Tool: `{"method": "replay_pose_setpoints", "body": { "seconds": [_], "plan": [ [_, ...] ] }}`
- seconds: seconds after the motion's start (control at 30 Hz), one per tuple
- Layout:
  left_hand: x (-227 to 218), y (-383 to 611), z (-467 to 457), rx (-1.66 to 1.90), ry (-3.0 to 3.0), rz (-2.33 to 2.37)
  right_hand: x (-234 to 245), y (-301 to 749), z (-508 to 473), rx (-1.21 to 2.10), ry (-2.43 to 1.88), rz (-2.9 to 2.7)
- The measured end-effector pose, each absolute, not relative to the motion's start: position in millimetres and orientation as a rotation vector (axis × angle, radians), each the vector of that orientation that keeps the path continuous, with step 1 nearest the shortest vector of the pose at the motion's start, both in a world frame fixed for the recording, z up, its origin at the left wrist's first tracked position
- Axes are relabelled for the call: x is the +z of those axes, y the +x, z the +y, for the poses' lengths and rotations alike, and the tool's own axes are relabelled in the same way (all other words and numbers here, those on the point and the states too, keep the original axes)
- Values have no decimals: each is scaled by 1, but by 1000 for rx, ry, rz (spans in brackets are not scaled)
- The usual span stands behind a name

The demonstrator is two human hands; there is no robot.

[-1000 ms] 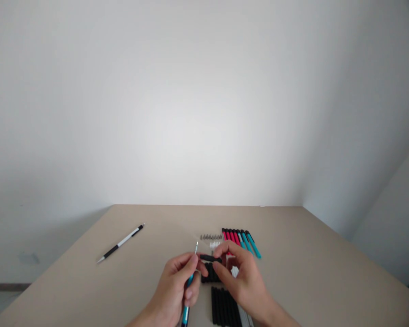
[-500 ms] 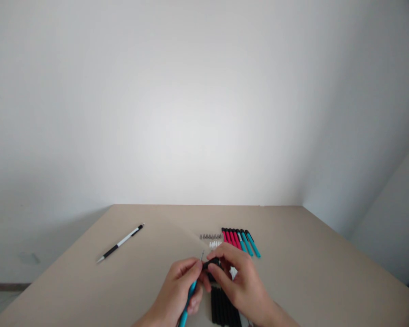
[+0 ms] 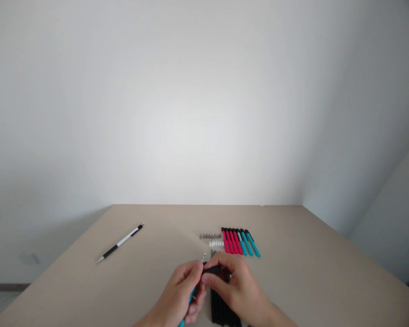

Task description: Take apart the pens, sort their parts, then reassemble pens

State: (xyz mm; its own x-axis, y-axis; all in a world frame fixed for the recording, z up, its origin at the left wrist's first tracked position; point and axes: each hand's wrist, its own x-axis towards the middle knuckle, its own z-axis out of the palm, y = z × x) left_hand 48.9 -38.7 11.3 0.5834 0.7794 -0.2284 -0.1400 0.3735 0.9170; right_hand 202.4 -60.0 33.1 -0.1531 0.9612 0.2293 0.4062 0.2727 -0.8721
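My left hand (image 3: 182, 288) is closed around a teal pen barrel (image 3: 181, 323), which slants up through the fingers. A thin metallic tip (image 3: 203, 257) sticks out above the left thumb. In my right hand (image 3: 236, 286), thumb and fingers pinch a short black rubber-like grip (image 3: 213, 270), lying nearly level. Its left end comes up against the left fingertips; whether it touches the barrel is hidden. Under the right hand, partly covered, lies a row of black grips (image 3: 221, 311).
Beyond the hands sit a row of small white parts (image 3: 216, 244) and a row of metal cone tips (image 3: 210, 236). Right of them lie several pink and teal pen barrels (image 3: 233, 240). A white and black pen (image 3: 121, 242) rests on the left of the beige table (image 3: 157, 227).
The right hand has moved slightly down and turned the black grip, which now shows more fully between its fingers. The left hand has shifted little, and more of the white parts shows.
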Motion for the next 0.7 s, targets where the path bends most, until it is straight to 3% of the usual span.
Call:
{"method": "replay_pose_setpoints", "body": {
  "seconds": [0.7],
  "plan": [
    [15,47,-43,803,1030,809,39,197,-67,657,-1229,-1747]
  ]
}}
